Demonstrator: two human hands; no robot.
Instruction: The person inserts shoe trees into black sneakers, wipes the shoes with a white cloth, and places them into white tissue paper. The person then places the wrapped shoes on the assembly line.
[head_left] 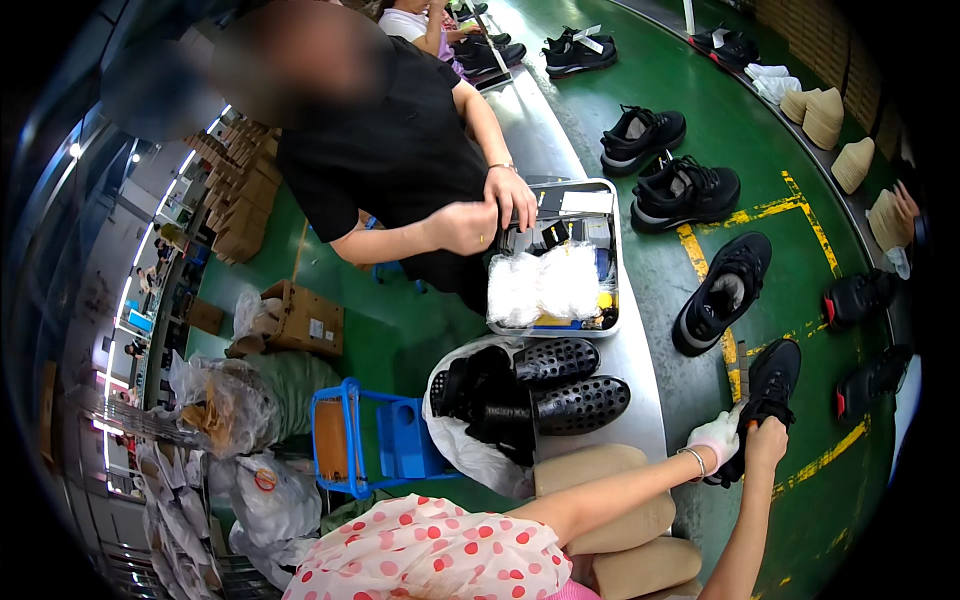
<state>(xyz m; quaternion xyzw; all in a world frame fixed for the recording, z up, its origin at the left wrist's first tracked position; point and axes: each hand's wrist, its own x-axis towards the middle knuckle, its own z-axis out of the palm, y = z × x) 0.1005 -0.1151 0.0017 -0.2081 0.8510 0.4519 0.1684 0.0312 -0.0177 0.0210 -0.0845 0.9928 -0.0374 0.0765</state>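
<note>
Both hands grip the near black sneaker (768,395) on the green conveyor (700,60) — gloved left hand (717,437), bare right hand (766,442). Light, soft upper, stiffer sole — hold at heel.

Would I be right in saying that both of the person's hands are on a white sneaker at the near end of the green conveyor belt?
Not quite: the sneaker is black, not white. The head view shows the gloved left hand and the bare right hand both on it, at the near end of the green conveyor belt. The only white there is the glove.
</note>
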